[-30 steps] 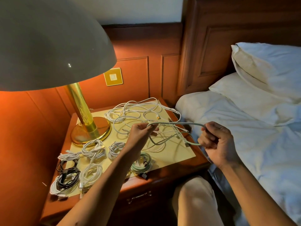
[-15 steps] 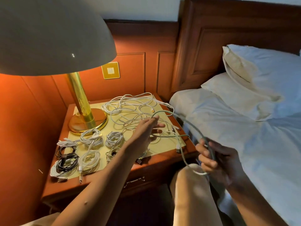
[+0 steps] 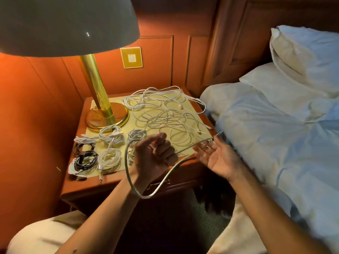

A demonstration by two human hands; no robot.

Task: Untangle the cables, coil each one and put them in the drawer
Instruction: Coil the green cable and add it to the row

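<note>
Bedside surface (image 3: 110, 182): first loop of the cable (image 3: 128, 173) formed.
Left hand (image 3: 156, 154) now grips it at 9 o'clock; right hand (image 3: 218, 158) has let go, fingers spread; coiling begun.

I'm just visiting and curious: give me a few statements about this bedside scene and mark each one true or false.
1. The left hand grips a greenish cable that hangs in a loop. True.
2. The right hand is a clenched fist. False: its palm is open, fingers spread.
3. Several coiled cables lie on the nightstand. True.
4. All cables are already coiled. False: a loose white tangle remains.
5. The lamp stands on the bed. False: on the nightstand.
</note>
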